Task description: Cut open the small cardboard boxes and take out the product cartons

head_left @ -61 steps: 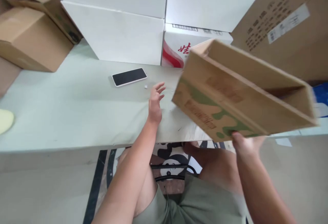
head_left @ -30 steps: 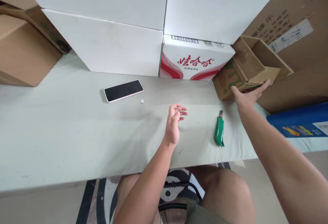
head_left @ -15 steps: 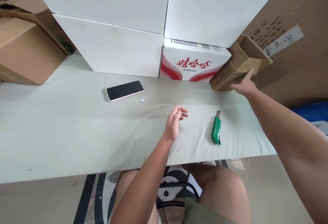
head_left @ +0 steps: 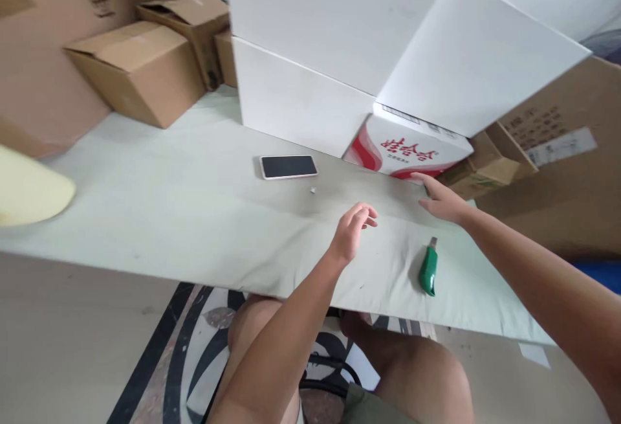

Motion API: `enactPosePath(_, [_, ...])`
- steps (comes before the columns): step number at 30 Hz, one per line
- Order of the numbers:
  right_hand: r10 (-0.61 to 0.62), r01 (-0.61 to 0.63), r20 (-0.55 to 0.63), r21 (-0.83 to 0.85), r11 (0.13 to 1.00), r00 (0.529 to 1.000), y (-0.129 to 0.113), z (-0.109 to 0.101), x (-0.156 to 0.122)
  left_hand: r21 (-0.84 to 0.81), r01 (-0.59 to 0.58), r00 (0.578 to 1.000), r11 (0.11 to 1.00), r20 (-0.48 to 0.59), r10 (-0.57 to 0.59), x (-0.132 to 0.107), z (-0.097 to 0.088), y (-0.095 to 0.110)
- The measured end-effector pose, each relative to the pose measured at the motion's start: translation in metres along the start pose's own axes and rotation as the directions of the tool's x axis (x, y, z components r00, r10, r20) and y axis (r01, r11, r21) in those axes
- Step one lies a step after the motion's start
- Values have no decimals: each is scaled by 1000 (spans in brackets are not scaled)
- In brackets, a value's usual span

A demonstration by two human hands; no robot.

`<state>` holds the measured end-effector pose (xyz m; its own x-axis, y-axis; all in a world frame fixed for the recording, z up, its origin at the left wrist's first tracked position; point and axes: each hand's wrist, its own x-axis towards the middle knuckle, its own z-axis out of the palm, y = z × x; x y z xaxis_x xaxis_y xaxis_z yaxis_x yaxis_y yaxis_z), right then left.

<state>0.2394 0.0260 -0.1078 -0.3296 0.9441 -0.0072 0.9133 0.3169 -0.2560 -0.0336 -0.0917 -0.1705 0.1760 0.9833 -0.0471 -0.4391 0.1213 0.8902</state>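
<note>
My left hand (head_left: 353, 231) hovers just above the pale green table (head_left: 160, 204), fingers loosely curled, holding nothing. My right hand (head_left: 440, 199) lies flat and open on the table in front of the red-and-white carton (head_left: 405, 147), empty. A small open brown box with green print (head_left: 488, 166) rests at the back right, clear of my fingers. A green utility knife (head_left: 428, 270) lies near the table's front edge, below my right hand.
A phone (head_left: 288, 166) lies face up beside a tiny white scrap (head_left: 313, 189). Big white boxes (head_left: 339, 42) are stacked at the back, brown cartons (head_left: 140, 68) at the left and one large carton (head_left: 557, 171) at the right. A yellow disc (head_left: 29, 191) sits far left.
My right hand set the small brown box down at the back right, let it go and drew back toward the middle. The view swung left. My left hand barely moved.
</note>
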Motion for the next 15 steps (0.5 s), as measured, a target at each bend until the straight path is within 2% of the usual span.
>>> enactPosePath(3, [-188,189,117,7,982,975,-67,26,31,-36,-28,998,999,-58,25,-6,-13,12])
enactPosePath(7, [-415,425,187,-16,905,890,-163,57,67,-86,-78,982,993,-179,61,-15,-40,31])
enactPosePath(10, [-530,556,256,-36,831,809,-229,72,93,-140,-126,937,982,-342,71,-25,-68,45])
enactPosePath(12, [-564,598,269,-60,799,781,-270,82,111,-170,-169,894,971,-440,78,-33,-88,55])
enactPosePath(15, [-611,649,253,-99,755,750,-331,99,143,-204,-235,854,950,-510,102,-46,-117,66])
